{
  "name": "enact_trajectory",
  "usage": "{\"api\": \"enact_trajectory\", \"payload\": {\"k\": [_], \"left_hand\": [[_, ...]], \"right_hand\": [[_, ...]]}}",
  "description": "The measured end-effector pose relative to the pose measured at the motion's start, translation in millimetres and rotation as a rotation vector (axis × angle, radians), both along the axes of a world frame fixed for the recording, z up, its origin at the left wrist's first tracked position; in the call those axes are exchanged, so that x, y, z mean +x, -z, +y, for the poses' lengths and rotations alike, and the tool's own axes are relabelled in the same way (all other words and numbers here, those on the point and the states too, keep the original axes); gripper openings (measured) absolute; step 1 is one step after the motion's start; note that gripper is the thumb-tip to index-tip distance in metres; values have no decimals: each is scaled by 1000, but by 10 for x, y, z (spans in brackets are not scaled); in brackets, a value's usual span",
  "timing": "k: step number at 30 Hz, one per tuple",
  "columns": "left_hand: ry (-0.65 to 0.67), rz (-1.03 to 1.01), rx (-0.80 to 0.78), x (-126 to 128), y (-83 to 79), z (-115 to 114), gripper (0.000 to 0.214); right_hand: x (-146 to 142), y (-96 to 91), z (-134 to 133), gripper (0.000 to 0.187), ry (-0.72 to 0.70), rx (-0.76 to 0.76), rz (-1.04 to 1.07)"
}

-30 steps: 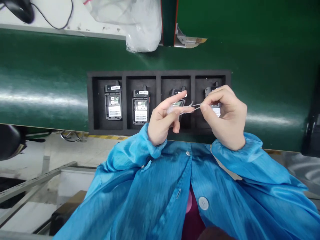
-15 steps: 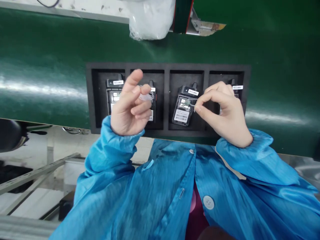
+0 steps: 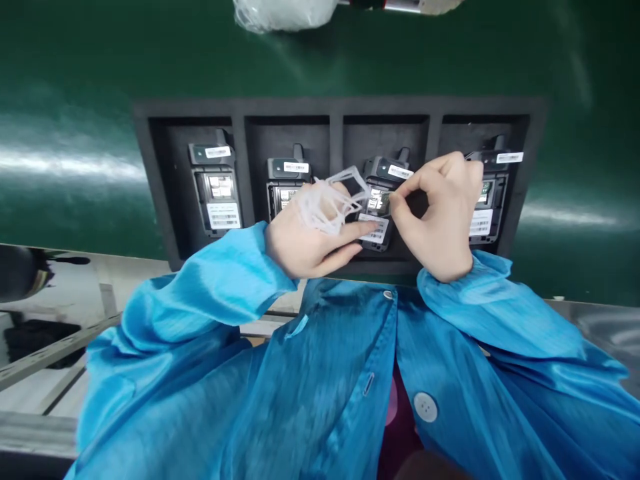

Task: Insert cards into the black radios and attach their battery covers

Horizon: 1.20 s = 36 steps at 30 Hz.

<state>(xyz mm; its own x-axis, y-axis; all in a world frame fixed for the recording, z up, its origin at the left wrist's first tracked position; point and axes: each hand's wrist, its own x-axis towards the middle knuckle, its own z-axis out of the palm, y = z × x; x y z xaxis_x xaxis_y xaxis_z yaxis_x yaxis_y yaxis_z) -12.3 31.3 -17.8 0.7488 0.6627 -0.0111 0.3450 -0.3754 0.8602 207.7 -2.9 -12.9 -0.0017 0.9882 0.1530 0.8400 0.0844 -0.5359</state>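
A bundle of translucent rectangular rings (image 3: 327,203) hangs over the knuckles of my left hand (image 3: 307,237), held among its curled fingers. Its index finger reaches out onto the white label of a black handheld radio (image 3: 375,243), third from the left in a dark foam tray (image 3: 336,143). At that radio's open back recess, my right hand (image 3: 440,213) pinches thumb and forefinger together. The translucent ring in this pinch is barely visible against the recess. The radio lies tilted, its stubby antenna pointing away from me.
Similar radios with open backs lie in the other compartments: one at far left (image 3: 215,190), one partly behind my left hand (image 3: 289,170), one at far right (image 3: 495,193). The tray rests on a green work surface (image 3: 90,200). A clear plastic bag (image 3: 285,13) sits at the far edge.
My left hand has moved right and turned palm down, bringing its index finger onto the third radio. My right hand stays pinched at the recess. The view has shifted closer to the tray.
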Motion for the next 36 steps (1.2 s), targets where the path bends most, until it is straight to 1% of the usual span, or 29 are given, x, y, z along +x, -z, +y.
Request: {"api": "enact_trajectory", "payload": {"k": [2,3,5,7,9,12,15,18,21,23,25,27,30,33,36], "left_hand": [[49,70,-1,5,48,-17,53],[52,89,-7,5,60,-23,53],[12,93,-46,3,61,-30,55],[-54,76,-81,0,38,-28,58],[-98,72,-81,0,8,-23,58],[-127,75,-101,5,-17,-15,54],[-171,36,-153,12,-1,-9,53],[-148,36,-144,13,44,-6,56],[-40,122,-14,4,85,-16,63],[56,196,134,-2,92,-33,67],[118,293,293,-3,76,-55,65],[128,395,427,-1,41,-76,61],[133,504,531,2,-8,-91,61],[146,531,585,-2,-18,-89,62],[135,510,652,-7,-3,-88,60]], "right_hand": [[8,-13,-2,11,2,10,-16],[13,-14,-3,11,2,11,-24],[24,-6,-4,10,-5,6,-35],[33,6,-5,11,-13,26,-40],[38,8,-10,12,-26,45,-48],[37,-17,-26,11,-60,25,-62],[37,-39,-34,9,-92,-18,-78],[56,-23,-25,9,-99,1,-110],[105,-20,-28,11,-115,39,-107],[146,-49,-58,14,-135,77,-99],[184,-90,-116,18,-169,91,-138],[215,-118,-190,23,-220,87,-205],[251,-114,-293,29,-305,77,-310],[275,-95,-347,31,-359,65,-378],[285,-100,-350,30,-374,75,-362]]}}
